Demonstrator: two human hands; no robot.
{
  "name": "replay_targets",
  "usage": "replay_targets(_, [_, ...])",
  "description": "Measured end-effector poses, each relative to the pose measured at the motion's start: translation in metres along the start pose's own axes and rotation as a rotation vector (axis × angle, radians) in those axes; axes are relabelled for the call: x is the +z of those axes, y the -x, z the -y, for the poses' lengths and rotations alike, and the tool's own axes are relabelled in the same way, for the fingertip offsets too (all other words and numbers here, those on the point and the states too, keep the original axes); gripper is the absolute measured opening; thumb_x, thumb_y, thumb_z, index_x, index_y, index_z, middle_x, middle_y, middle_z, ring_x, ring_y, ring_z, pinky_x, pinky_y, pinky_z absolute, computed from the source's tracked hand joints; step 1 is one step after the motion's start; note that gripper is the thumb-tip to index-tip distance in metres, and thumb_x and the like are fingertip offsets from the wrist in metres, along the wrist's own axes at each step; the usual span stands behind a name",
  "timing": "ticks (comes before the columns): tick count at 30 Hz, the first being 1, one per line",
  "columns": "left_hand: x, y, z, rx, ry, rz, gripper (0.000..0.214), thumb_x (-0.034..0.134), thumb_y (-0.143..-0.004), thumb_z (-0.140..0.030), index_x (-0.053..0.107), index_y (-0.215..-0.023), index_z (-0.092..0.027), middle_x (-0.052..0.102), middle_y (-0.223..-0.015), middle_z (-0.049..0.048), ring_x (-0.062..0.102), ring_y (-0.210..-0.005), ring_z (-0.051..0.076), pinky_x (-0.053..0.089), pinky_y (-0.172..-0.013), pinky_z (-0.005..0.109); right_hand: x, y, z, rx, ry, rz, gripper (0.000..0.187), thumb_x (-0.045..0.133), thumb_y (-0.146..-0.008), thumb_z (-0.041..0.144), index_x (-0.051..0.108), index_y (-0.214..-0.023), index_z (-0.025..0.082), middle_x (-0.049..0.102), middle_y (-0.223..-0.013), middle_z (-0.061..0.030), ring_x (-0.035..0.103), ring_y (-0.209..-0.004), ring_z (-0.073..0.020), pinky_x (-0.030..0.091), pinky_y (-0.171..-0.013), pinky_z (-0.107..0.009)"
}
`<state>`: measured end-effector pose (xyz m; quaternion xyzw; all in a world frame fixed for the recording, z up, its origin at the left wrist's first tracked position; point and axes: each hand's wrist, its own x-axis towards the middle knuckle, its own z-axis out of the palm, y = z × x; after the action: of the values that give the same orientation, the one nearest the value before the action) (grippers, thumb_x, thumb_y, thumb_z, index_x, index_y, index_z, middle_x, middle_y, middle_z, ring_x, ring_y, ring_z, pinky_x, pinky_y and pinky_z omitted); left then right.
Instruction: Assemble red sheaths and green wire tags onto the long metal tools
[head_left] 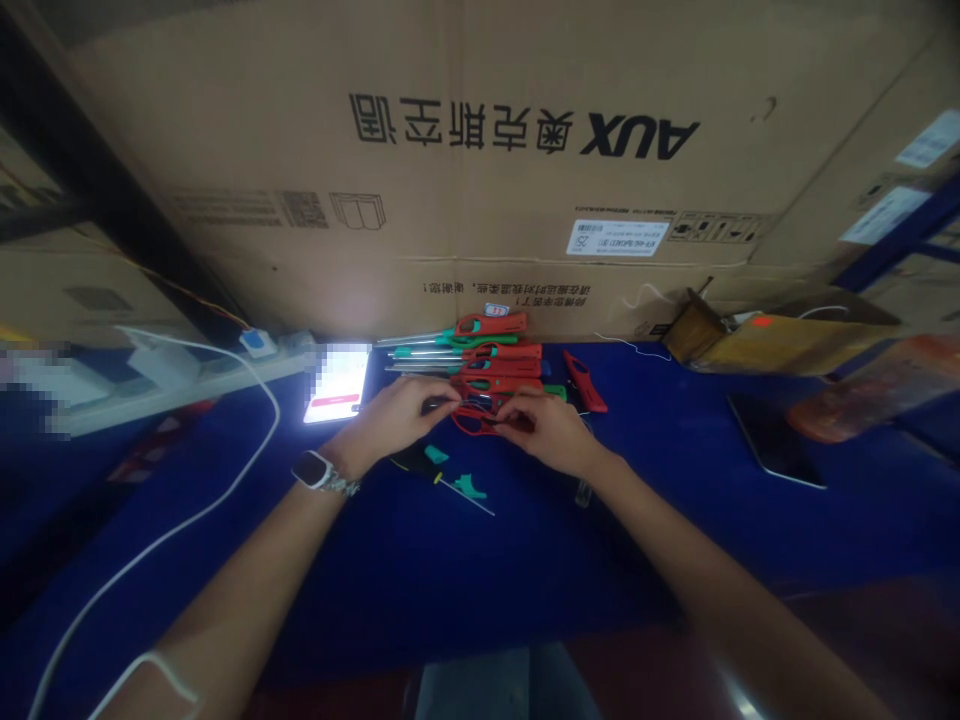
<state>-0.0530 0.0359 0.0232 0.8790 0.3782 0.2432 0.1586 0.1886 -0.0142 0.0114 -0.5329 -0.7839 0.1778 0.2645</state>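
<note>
My left hand [411, 408] and my right hand [541, 425] face each other over the blue table, fingers closed in a pinch. A thin wire [477, 402] seems to run between their fingertips; dark bits show at both, too small to name. Just behind the hands, several long-necked red and green lighters [501, 352] lie side by side, metal tubes pointing left. A loose red lighter shell half [585, 382] rests to their right. In front of my left hand lie a screwdriver [465, 497] with a thin shaft and small green plastic pieces [469, 487].
A large cardboard sheet [465, 200] stands behind the table [465, 580]. On the left are a lit phone [337, 385], a white power strip [187, 385] and a white cable [217, 505]. A dark phone [776, 440], a plastic bottle [874, 390] and a yellow box [795, 345] are at right.
</note>
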Motion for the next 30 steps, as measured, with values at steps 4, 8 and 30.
replay_targets(4, [0.005,-0.002,0.001,0.019,-0.018,0.002,0.023,0.053,-0.096,-0.024,0.073,-0.108,-0.024,0.074,-0.108,0.0064,0.069,-0.096,0.021,0.053,-0.089,0.038,0.002,0.000,0.002,-0.011,0.028,-0.007,0.005,0.069,-0.084,0.024,0.072,-0.088,0.022,0.067,-0.086,-0.0003,0.061,-0.071,-0.0117,0.039,-0.062,-0.023])
replay_targets(8, [0.009,-0.002,0.000,0.070,-0.139,-0.027,0.022,0.054,-0.096,-0.024,0.070,-0.111,-0.024,0.073,-0.112,0.0065,0.065,-0.107,0.025,0.047,-0.098,0.046,0.004,0.000,0.002,-0.016,0.014,-0.042,0.003,0.070,-0.083,0.023,0.072,-0.085,0.021,0.066,-0.083,-0.0004,0.059,-0.067,-0.0112,0.038,-0.059,-0.023])
replay_targets(30, [0.013,-0.002,-0.030,0.249,-0.229,0.017,0.006,0.061,-0.090,-0.020,0.067,-0.089,-0.021,0.061,-0.093,0.0040,0.061,-0.093,0.021,0.052,-0.081,0.034,0.017,-0.001,-0.003,-0.056,-0.082,-0.091,0.006,0.069,-0.083,0.026,0.070,-0.087,0.022,0.064,-0.084,0.0001,0.059,-0.068,-0.0113,0.041,-0.061,-0.023])
